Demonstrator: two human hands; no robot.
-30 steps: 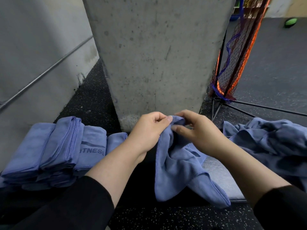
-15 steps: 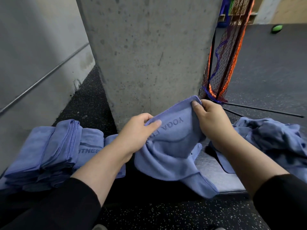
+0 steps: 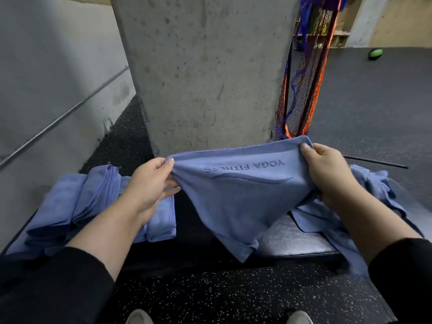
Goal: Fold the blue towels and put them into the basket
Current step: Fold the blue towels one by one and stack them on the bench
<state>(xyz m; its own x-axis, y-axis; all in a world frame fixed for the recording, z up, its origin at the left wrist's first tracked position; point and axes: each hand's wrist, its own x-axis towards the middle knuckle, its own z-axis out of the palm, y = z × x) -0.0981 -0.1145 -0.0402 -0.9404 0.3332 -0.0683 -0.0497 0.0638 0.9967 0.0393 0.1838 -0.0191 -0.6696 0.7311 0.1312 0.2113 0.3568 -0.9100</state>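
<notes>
A blue towel (image 3: pixel 236 197) printed YOGA FITNESS is stretched out in front of me above a dark padded bench (image 3: pixel 292 239). My left hand (image 3: pixel 149 185) pinches its left top corner. My right hand (image 3: pixel 327 174) grips the right top corner, and the rest of the cloth hangs down to a point. Several folded blue towels (image 3: pixel 77 206) lie in a row on the left. A loose heap of unfolded blue towels (image 3: pixel 374 190) lies on the right behind my right arm. No basket shows in this view.
A concrete pillar (image 3: pixel 205 71) stands straight ahead, a grey wall with a rail (image 3: pixel 58 118) to the left. An orange and blue net on a black frame (image 3: pixel 301 90) leans beside the pillar. Speckled black flooring (image 3: pixel 233 295) lies below, with my shoes at the bottom edge.
My hands have moved apart and lifted, spreading the bunched towel wide so its top edge is taut and the printed text shows.
</notes>
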